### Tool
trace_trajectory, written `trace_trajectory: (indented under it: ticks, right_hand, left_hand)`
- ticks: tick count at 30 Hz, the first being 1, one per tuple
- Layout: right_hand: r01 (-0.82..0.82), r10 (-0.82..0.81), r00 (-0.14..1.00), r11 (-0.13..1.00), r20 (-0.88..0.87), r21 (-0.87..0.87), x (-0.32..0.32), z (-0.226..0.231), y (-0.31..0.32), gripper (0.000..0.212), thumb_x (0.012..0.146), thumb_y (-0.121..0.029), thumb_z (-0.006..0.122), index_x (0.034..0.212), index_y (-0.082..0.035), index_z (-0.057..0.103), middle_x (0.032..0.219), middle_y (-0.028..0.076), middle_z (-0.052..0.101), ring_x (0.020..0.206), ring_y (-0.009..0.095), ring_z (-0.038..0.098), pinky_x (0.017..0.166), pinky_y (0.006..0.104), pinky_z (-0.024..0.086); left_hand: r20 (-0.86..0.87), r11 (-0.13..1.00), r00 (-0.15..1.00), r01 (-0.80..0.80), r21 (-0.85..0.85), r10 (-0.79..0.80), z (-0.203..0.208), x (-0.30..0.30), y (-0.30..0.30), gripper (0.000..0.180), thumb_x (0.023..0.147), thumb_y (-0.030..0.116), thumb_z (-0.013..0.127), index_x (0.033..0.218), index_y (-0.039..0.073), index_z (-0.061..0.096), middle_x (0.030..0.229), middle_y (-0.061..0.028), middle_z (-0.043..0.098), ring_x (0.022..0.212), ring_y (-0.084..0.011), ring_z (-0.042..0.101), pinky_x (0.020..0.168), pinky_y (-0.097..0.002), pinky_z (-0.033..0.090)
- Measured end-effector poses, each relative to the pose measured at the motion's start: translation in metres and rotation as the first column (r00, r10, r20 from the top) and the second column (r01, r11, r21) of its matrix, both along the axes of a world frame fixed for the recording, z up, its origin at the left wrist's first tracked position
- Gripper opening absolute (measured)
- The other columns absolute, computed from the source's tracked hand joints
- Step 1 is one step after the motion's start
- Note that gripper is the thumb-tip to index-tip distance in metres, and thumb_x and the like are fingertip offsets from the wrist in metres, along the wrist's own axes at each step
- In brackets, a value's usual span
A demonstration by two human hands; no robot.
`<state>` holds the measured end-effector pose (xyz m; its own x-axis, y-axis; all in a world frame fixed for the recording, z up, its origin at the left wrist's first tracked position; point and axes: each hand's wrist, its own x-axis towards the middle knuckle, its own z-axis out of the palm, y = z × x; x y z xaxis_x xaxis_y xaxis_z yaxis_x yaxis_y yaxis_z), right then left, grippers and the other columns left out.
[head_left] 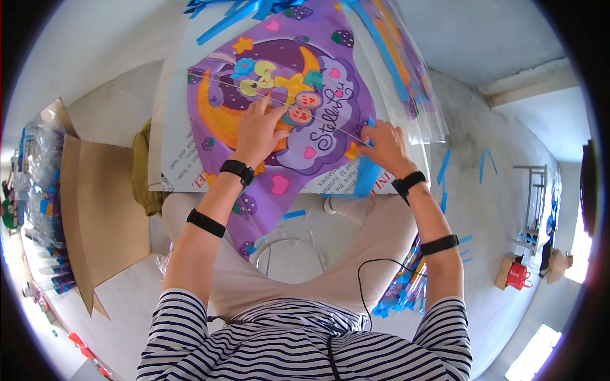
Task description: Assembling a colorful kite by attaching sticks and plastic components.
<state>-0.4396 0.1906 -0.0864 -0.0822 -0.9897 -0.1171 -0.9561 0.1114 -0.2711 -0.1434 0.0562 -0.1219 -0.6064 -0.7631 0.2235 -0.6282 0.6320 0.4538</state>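
Note:
A purple kite (298, 82) printed with a cartoon figure, a moon, stars and hearts lies on a white printed sheet (175, 127) over my lap. A thin spar rod (330, 124) runs across it from upper left to right. My left hand (259, 130) presses flat on the kite's middle, fingers on the rod. My right hand (381, 145) pinches the rod's right end at the kite's edge, over a blue ribbon (365, 174).
Flat cardboard (95, 203) lies on the floor at left beside packed kites in clear bags (38, 209). More bagged kites (406, 70) lie at upper right. Blue ribbon scraps (486, 162) dot the floor. A red bag (518, 274) stands at far right.

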Motion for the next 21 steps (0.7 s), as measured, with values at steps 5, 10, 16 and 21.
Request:
trace_trajectory:
  ticks: [5, 10, 16, 21]
  right_hand:
    - [0.044, -0.003, 0.921, 0.994, -0.39, 0.095, -0.033, 0.004, 0.032, 0.014, 0.069, -0.024, 0.077, 0.081, -0.018, 0.074, 0.093, 0.009, 0.062, 0.098, 0.03, 0.06, 0.085, 0.0494, 0.042]
    - [0.252, -0.186, 0.637, 0.967, -0.748, -0.026, -0.042, 0.029, 0.029, 0.012, 0.08, -0.014, 0.07, 0.089, -0.014, 0.077, 0.104, 0.007, 0.065, 0.104, 0.028, 0.06, 0.088, 0.0489, 0.042]
    - [0.085, -0.08, 0.996, 0.988, 0.046, -0.132, 0.033, -0.011, -0.028, 0.024, 0.079, -0.021, 0.075, 0.099, -0.01, 0.07, 0.103, 0.012, 0.065, 0.102, 0.034, 0.063, 0.083, 0.0483, 0.051]
    - [0.088, -0.079, 0.994, 0.985, 0.07, -0.145, 0.08, -0.028, -0.058, 0.02, 0.079, -0.017, 0.073, 0.096, -0.009, 0.069, 0.101, 0.012, 0.067, 0.099, 0.035, 0.065, 0.082, 0.0483, 0.052]
  left_hand:
    - [-0.047, 0.999, 0.999, 0.02, -0.046, -0.023, 0.005, -0.006, 0.001, 0.062, 0.063, 0.021, 0.09, 0.121, 0.013, 0.07, 0.128, -0.016, 0.058, 0.117, -0.0347, 0.056, 0.093, -0.0465, 0.048]
    - [-0.045, 0.993, 0.999, -0.029, -0.118, 0.023, -0.003, -0.004, 0.004, 0.061, 0.063, 0.025, 0.09, 0.12, 0.014, 0.07, 0.123, -0.0131, 0.059, 0.118, -0.0315, 0.056, 0.094, -0.0453, 0.045]
    - [-0.087, 0.997, 0.996, -0.01, -0.072, 0.004, -0.01, 0.009, -0.005, 0.056, 0.066, 0.025, 0.088, 0.113, 0.004, 0.067, 0.127, -0.0134, 0.056, 0.126, -0.0338, 0.051, 0.098, -0.0459, 0.043]
    - [-0.033, 0.983, 0.99, -0.14, -0.12, 0.137, -0.01, 0.029, -0.01, 0.063, 0.065, 0.027, 0.089, 0.118, 0.004, 0.063, 0.132, -0.0127, 0.054, 0.131, -0.0342, 0.048, 0.104, -0.0477, 0.041]
